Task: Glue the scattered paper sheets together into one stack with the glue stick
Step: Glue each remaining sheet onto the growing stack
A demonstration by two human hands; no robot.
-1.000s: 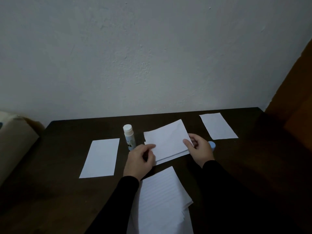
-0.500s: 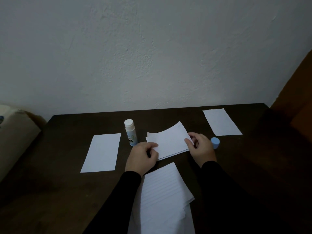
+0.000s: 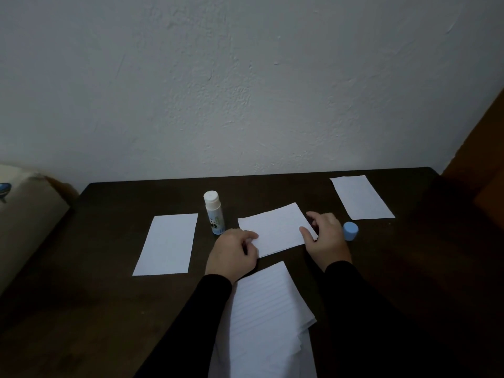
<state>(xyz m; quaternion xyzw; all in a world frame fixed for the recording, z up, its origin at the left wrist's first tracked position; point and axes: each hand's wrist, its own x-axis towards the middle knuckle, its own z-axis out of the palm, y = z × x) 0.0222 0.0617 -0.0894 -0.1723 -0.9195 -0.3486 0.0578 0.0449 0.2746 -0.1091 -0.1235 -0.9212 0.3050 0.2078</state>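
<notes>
Two hands on the small paper stack (image 3: 275, 230): left hand (image 3: 231, 255) pinching its near-left corner, right hand (image 3: 326, 238) gripping its right edge.

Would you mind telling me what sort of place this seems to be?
Probably a room at home, at a small desk pushed against a wall. A dark wooden table meets a plain white plastered wall, with a wooden panel to the right, and loose paper sheets and a glue stick laid out.

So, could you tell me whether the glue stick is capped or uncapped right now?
Uncapped. The glue stick stands upright with its white top bare, and its blue cap sits apart on the table.
</notes>
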